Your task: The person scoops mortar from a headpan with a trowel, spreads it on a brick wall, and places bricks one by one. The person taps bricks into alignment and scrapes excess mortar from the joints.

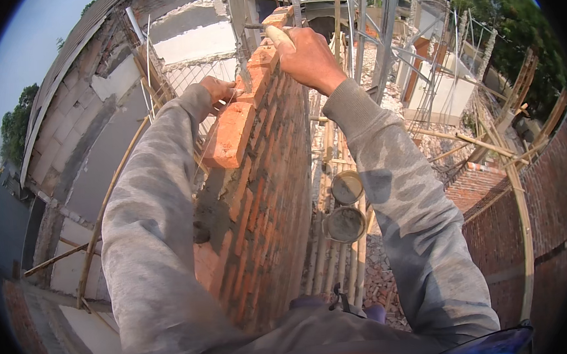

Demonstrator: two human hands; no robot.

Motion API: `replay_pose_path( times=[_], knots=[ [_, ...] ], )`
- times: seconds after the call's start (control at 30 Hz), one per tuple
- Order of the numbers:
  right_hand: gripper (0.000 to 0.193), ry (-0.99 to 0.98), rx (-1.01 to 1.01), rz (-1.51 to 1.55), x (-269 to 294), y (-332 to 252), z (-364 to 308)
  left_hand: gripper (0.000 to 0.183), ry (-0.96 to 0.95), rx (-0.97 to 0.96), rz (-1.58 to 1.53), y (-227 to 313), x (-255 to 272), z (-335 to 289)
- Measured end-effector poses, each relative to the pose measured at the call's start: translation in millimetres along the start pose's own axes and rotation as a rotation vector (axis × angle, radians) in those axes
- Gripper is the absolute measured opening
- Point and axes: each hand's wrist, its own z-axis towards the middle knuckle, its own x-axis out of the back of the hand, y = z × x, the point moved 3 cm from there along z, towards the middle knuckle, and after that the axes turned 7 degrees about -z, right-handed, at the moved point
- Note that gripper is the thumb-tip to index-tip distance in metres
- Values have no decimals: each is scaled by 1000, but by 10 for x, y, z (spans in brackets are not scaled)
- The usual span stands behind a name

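Observation:
My right hand (313, 60) is wrapped round the pale wooden handle of a trowel (280, 39), above the top of the brick wall (259, 211). The trowel's dark metal part points left over the top bricks; its blade hardly shows. On the wall's left side, my left hand (217, 91) has its fingers pinched together beside the top course. A thin string seems to run down from them, but what they grip is unclear. Just below lies an orange brick (230, 135), the nearest in a row of bricks (262, 60) along the top. Grey mortar (215, 188) coats the wall nearer me.
Right of the wall, two round buckets of grey mortar (345, 224) stand on a bamboo pole platform (322, 260). Brick rubble (382, 285) lies below it. Metal posts (386, 31) rise beyond my right hand. Bamboo poles (111, 209) lean at the left, near a damaged building (88, 112).

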Motion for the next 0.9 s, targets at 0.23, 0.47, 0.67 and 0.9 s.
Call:
replay_pose_path(
  times=[0.23,0.47,0.67,0.9],
  knots=[
    [22,38,-375,796,-368,911,-1397,78,386,-320,686,1253,492,-232],
    [30,30,-565,774,-1361,1428,-2105,61,640,-748,638,2416,-495,-1066],
    [28,-76,-521,875,-1760,1294,-1997,45,354,-645,285,2038,-2346,-1671],
    [22,-154,-295,823,-1658,739,-2482,34,734,-855,-148,674,-2914,-2794]
  ],
)
